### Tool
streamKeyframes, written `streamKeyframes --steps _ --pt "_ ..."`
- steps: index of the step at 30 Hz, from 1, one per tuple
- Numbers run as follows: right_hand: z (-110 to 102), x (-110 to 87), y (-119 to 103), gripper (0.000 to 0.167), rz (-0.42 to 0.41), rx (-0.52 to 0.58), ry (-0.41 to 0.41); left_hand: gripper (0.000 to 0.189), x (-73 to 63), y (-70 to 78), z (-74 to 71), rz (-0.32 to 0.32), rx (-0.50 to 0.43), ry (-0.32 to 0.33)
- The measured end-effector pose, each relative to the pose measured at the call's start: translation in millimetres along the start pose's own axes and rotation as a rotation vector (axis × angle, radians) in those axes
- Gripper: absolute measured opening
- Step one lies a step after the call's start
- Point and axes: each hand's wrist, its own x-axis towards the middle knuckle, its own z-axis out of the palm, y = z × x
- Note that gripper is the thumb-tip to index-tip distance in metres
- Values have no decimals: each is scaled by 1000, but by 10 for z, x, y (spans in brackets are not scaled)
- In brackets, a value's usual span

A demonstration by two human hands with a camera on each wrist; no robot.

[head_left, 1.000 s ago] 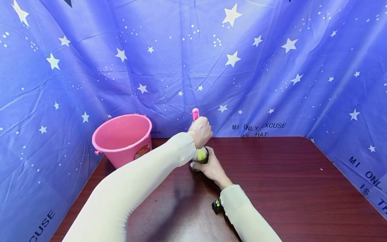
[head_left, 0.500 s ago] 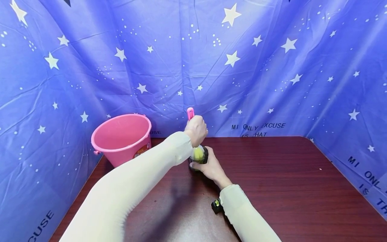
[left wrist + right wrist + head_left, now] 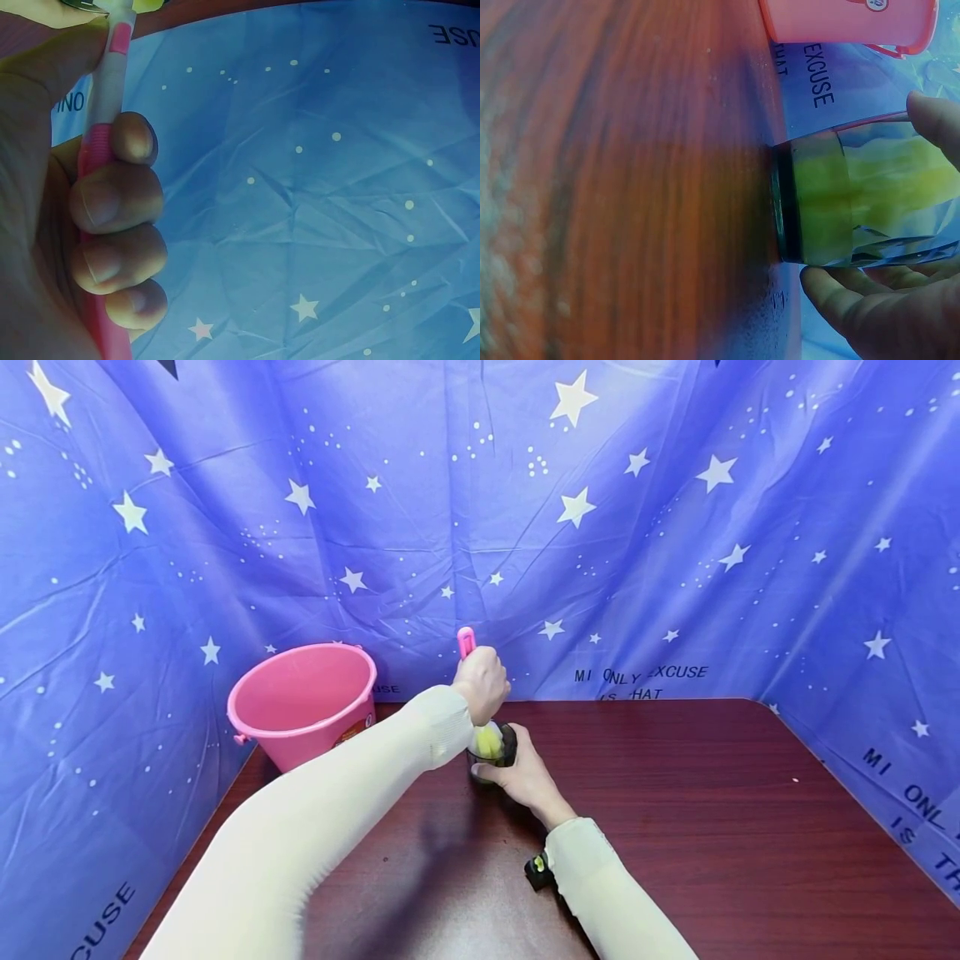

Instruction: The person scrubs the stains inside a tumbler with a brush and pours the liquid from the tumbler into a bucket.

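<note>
Left wrist view: pink-and-white handle (image 3: 96, 142), partly ribbed

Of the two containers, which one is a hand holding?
The cup, gripped by the right hand; no hand touches the bucket.

On the left, passage is blocked by the pink bucket (image 3: 300, 747) and the left forearm (image 3: 315, 822). The mouth of the glass (image 3: 821, 202) is filled by the brush (image 3: 466, 642), overhung by the left hand (image 3: 482, 683); its right side is taken by the right hand (image 3: 527, 778). The rear is closed by the curtain (image 3: 450, 527). Wide room is left across the counter (image 3: 712, 785) rightward; less is left between the forearms.
</note>
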Motion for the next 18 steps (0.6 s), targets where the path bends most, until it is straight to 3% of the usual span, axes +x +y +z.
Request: streamKeyframes --steps 18 --pt "-1 -11 -13 86 -6 2 -2 32 -77 -27 -7 23 -65 22"
